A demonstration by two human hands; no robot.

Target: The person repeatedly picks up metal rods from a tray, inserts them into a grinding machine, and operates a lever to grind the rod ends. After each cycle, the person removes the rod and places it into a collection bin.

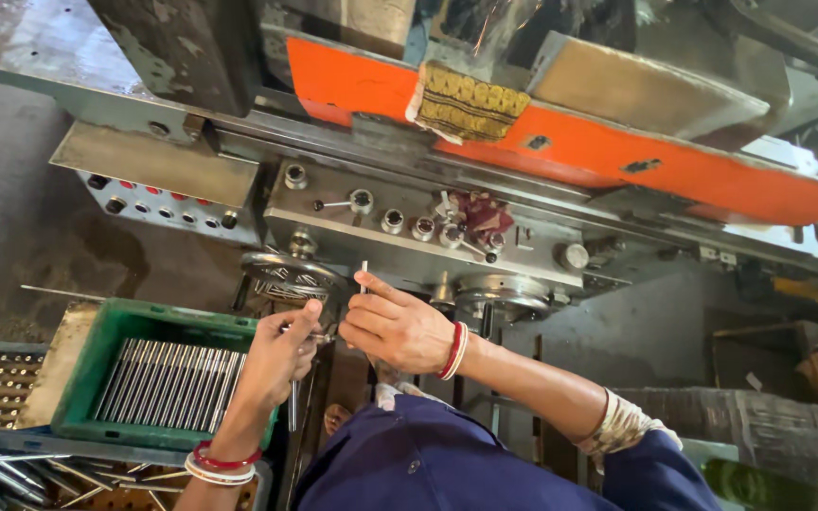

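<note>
Pinching a thin metal pin (364, 273) upright between thumb and forefinger, the right hand (395, 326) hovers just below the grey control panel (409, 232) of the machine. The left hand (276, 355) is curled around a metal rod (293, 402) that hangs down from its grip, close beside the right. To the left sits a green tray (97, 355) holding a row of steel rods (174, 383), near a handwheel (288, 274).

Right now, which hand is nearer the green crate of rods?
Left. The left hand is at the right rim of the green crate, over its corner, gripping a thin rod. The right hand is further right, clear of the crate, pinching a small pin.
</note>
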